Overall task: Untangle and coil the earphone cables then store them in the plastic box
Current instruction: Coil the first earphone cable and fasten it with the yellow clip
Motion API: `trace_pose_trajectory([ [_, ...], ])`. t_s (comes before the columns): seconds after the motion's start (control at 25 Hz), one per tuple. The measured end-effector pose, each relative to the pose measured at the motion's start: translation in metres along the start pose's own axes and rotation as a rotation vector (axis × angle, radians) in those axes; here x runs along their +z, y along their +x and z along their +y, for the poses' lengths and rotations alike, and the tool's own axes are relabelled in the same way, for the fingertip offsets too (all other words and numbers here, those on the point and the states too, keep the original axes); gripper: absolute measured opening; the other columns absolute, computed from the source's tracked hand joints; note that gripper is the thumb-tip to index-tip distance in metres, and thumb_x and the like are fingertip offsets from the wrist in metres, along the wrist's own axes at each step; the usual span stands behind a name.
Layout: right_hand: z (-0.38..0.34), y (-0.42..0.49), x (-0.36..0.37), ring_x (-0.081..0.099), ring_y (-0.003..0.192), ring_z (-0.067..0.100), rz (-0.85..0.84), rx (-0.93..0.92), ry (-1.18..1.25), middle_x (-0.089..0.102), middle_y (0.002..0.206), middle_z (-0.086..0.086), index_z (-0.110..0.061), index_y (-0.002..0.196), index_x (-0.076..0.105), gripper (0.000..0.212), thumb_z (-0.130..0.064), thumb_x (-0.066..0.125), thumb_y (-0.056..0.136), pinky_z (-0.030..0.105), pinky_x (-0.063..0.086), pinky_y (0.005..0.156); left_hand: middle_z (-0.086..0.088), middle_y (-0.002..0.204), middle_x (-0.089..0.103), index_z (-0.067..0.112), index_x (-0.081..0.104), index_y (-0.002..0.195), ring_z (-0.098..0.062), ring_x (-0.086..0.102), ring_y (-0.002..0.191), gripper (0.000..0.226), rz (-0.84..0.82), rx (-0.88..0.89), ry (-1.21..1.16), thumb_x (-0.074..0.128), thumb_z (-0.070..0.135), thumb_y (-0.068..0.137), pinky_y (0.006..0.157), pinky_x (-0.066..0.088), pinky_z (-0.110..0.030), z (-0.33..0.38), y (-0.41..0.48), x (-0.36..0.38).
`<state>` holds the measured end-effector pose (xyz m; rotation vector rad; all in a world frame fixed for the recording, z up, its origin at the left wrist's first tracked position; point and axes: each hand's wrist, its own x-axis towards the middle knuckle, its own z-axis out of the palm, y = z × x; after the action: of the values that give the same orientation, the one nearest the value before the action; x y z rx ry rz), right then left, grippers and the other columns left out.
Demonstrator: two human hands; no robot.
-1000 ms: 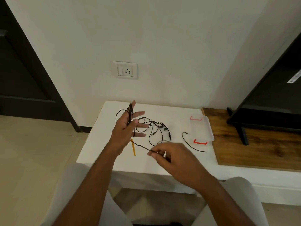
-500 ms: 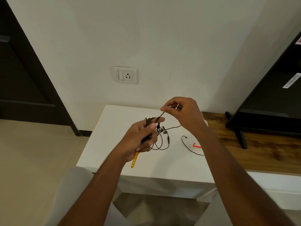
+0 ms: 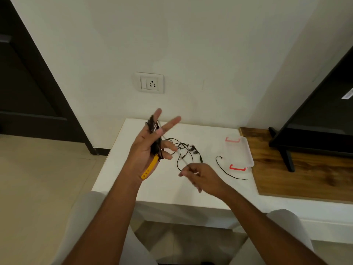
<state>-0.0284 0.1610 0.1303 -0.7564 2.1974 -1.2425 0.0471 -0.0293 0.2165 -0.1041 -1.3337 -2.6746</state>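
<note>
- The earphone cable [image 3: 153,131] is wound in loops round the raised left hand [image 3: 147,148]. The fingers are spread wide and the thumb is pressed on the loops. A yellow strap [image 3: 150,168] hangs from the palm.
- The free run appears to be pinched by the right hand [image 3: 202,178], low over the counter [image 3: 133,178]. The slack lies there with the earbuds [image 3: 193,150].
- A second cable [image 3: 227,172] lies apart, just beside the plastic box [image 3: 246,150].
- The cable is judged light, limp and snag-prone. It is best taken close to the loops, not tugged at the earbuds.
- No brand can be read; a white label [image 3: 348,93] at the right edge is too small.
</note>
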Motion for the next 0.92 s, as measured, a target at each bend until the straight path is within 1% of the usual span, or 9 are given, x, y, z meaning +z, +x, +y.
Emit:
trace_pose_trajectory([
  [0.16, -0.004, -0.042, 0.014, 0.054, 0.065, 0.005, -0.209, -0.075, -0.409, 0.056, 0.077, -0.012, -0.04, 0.128, 0.049, 0.03, -0.042, 0.05, 0.098, 0.027, 0.05, 0.068, -0.001, 0.141, 0.056, 0.035, 0.025, 0.151, -0.033, 0.07, 0.103, 0.054, 0.116, 0.067, 0.033, 0.034, 0.01, 0.104, 0.068, 0.062, -0.04, 0.0, 0.004, -0.015],
  [0.32, -0.053, -0.068, 0.012, 0.054, 0.067, 0.007, -0.034, -0.241, -0.508, 0.062, 0.078, -0.011, -0.037, 0.121, 0.053, 0.025, -0.046, 0.04, 0.101, 0.022, 0.045, 0.066, 0.003, 0.147, 0.048, 0.043, 0.009, 0.152, -0.033, 0.065, 0.113, 0.063, 0.084, 0.033, 0.339, 0.036, 0.012, 0.104, 0.085, 0.057, -0.051, -0.015, 0.007, -0.025],
  [0.4, -0.076, -0.071, 0.003, 0.055, 0.063, 0.011, 0.131, -0.324, -0.518, 0.061, 0.071, -0.009, -0.037, 0.112, 0.052, 0.021, -0.048, 0.038, 0.1, 0.026, 0.046, 0.059, 0.003, 0.14, 0.055, 0.042, 0.006, 0.153, -0.027, 0.068, 0.107, 0.066, 0.004, -0.03, 0.552, 0.04, 0.013, 0.104, 0.079, 0.059, -0.046, -0.023, 0.005, -0.021],
  [0.48, -0.094, -0.064, -0.012, 0.054, 0.059, 0.008, 0.269, -0.367, -0.559, 0.059, 0.068, -0.013, -0.036, 0.109, 0.054, 0.018, -0.045, 0.041, 0.101, 0.023, 0.043, 0.055, -0.004, 0.117, 0.068, 0.037, 0.012, 0.154, -0.025, 0.072, 0.084, 0.064, -0.081, -0.113, 0.643, 0.042, 0.013, 0.103, 0.062, 0.058, -0.038, -0.029, 0.001, -0.014],
  [0.6, -0.112, -0.045, -0.036, 0.056, 0.06, 0.004, 0.385, -0.339, -0.474, 0.062, 0.069, -0.016, -0.034, 0.103, 0.06, 0.012, -0.039, 0.05, 0.099, 0.021, 0.041, 0.056, -0.018, 0.085, 0.066, 0.021, 0.04, 0.143, -0.018, 0.048, 0.043, 0.041, -0.132, -0.179, 0.567, 0.043, 0.022, 0.102, 0.042, 0.029, -0.027, -0.038, -0.002, -0.001],
  [0.68, -0.117, -0.03, -0.05, 0.062, 0.067, 0.005, 0.436, -0.31, -0.348, 0.066, 0.075, -0.015, -0.032, 0.097, 0.064, 0.01, -0.037, 0.056, 0.096, 0.03, 0.05, 0.061, -0.015, 0.075, 0.062, 0.017, 0.054, 0.132, -0.011, 0.028, 0.036, 0.039, -0.126, -0.203, 0.4, 0.038, 0.035, 0.101, 0.042, 0.021, -0.024, -0.041, -0.003, 0.007],
  [0.76, -0.115, -0.015, -0.059, 0.064, 0.071, 0.006, 0.468, -0.272, -0.23, 0.068, 0.078, -0.012, -0.032, 0.09, 0.068, 0.006, -0.035, 0.063, 0.092, 0.038, 0.054, 0.065, -0.011, 0.063, 0.054, 0.016, 0.058, 0.129, -0.01, 0.016, 0.036, 0.057, -0.137, -0.247, 0.248, 0.026, 0.051, 0.098, 0.042, 0.019, -0.021, -0.042, -0.003, 0.013],
  [0.84, -0.107, 0.001, -0.066, 0.063, 0.071, 0.01, 0.493, -0.243, -0.171, 0.068, 0.078, -0.008, -0.033, 0.084, 0.071, 0.003, -0.035, 0.07, 0.087, 0.036, 0.052, 0.065, -0.007, 0.055, 0.044, 0.013, 0.061, 0.127, -0.01, 0.011, 0.037, 0.065, -0.178, -0.278, 0.196, 0.023, 0.057, 0.097, 0.04, 0.015, -0.022, -0.04, -0.004, 0.016],
  [0.92, -0.094, 0.012, -0.068, 0.059, 0.066, 0.006, 0.471, -0.2, -0.062, 0.068, 0.075, -0.01, -0.028, 0.083, 0.075, 0.003, -0.031, 0.074, 0.084, 0.028, 0.046, 0.061, -0.003, 0.051, 0.039, 0.009, 0.063, 0.12, -0.008, 0.013, 0.034, 0.05, -0.249, -0.265, 0.164, 0.036, 0.046, 0.1, 0.038, 0.014, -0.02, -0.036, -0.004, 0.017],
])
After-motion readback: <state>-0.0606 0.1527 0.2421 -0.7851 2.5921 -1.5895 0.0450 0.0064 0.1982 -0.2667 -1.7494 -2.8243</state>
